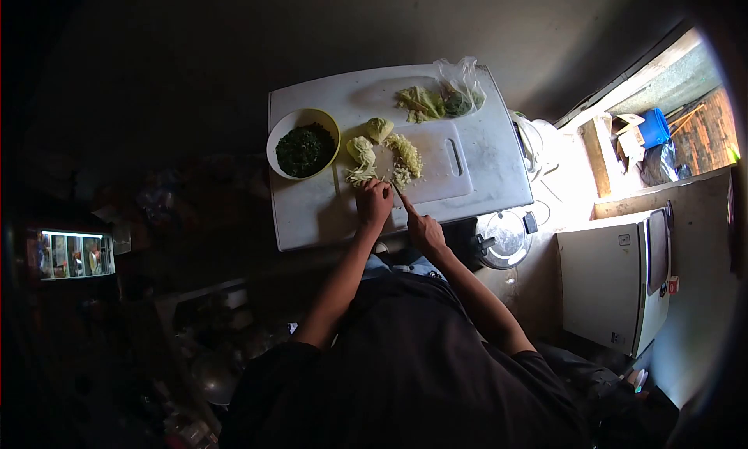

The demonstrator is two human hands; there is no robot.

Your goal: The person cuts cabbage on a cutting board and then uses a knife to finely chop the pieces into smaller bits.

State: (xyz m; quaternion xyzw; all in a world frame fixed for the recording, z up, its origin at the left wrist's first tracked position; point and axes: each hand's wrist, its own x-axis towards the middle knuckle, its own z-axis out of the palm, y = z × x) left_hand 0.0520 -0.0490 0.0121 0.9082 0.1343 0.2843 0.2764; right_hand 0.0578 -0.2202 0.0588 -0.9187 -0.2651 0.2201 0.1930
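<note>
My right hand [425,233] grips a knife [400,192], its blade pointing away from me over the near edge of a white cutting board [448,188]. Just left of the blade, my left hand [375,200] is closed with curled fingers on pale cabbage, most of which the fingers hide. Shredded cabbage [363,173] lies right beyond those fingers. Farther back sit two pale cabbage chunks [379,129] [360,148]. A heap of finely chopped cabbage [407,154] rests on the middle of the board.
On the white table [312,220], a yellow-rimmed bowl [336,127] of chopped dark greens stands left of the board. Loose leaves [421,104] and a clear plastic bag [461,83] lie at the back right. A round lidded pot [506,242] and a white refrigerator [601,280] are to the right.
</note>
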